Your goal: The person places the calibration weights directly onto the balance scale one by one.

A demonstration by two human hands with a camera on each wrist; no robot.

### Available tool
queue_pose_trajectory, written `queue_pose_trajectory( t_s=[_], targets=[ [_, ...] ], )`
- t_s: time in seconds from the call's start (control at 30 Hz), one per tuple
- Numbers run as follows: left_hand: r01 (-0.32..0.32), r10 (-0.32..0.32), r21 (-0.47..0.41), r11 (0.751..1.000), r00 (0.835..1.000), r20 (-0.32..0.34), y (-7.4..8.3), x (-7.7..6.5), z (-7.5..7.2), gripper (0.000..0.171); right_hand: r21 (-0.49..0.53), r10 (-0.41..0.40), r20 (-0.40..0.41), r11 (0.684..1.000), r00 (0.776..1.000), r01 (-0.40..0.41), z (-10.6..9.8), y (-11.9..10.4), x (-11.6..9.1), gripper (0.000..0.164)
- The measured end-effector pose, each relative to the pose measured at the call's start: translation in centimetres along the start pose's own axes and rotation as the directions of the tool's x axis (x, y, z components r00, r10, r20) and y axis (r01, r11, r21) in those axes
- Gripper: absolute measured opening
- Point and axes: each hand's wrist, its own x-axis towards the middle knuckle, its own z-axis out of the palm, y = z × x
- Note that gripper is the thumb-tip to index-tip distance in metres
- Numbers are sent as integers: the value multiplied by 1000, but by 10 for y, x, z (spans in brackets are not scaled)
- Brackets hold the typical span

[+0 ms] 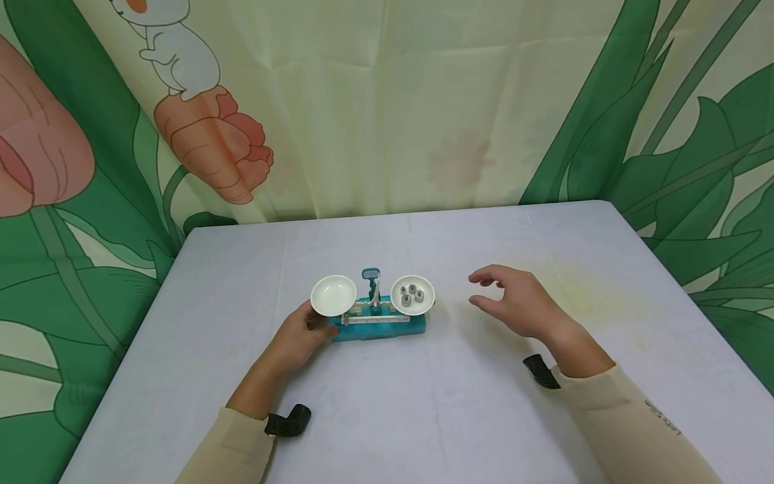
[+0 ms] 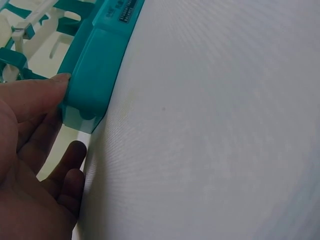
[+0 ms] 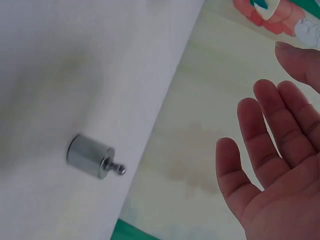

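Observation:
A teal balance scale (image 1: 379, 329) with two white pans stands on the table. Its left pan (image 1: 333, 296) is bare; several small metal weights (image 1: 406, 300) sit in the right pan (image 1: 414, 280). My left hand (image 1: 297, 340) grips the left end of the base, and in the left wrist view the thumb presses the teal edge. To the right of the scale, my right hand (image 1: 521, 302) hovers with fingers apart, holding nothing. The right wrist view shows a larger metal weight (image 3: 89, 156) with a knob, apart from that hand; in the head view it is hidden.
A white cloth covers the table (image 1: 375, 417). Behind its far edge hangs a cream curtain (image 1: 387, 121) printed with leaves, a carrot and a white cartoon animal. Black wrist straps (image 1: 289, 421) show at both sleeves.

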Motion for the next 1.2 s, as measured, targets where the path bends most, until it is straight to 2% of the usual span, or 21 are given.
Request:
queue_pose_trajectory(
  t_s=[0.27,0.67,0.97,1.2],
  targets=[
    [17,-17,7,1000,1000,-7,0,1,-1,67,-18,62,51,998,997,-61,-16,28,-15,34],
    [16,-16,-6,1000,1000,-4,-2,2,-1,67,-66,167,137,985,976,-159,-15,50,-16,38],
    [10,-10,-13,1000,1000,1,0,1,0,66,-107,193,132,978,972,-180,-9,66,-14,28],
    [2,-2,-12,1000,1000,-2,-2,0,0,66,-129,219,128,971,967,-203,-5,68,-11,25]
  ],
)
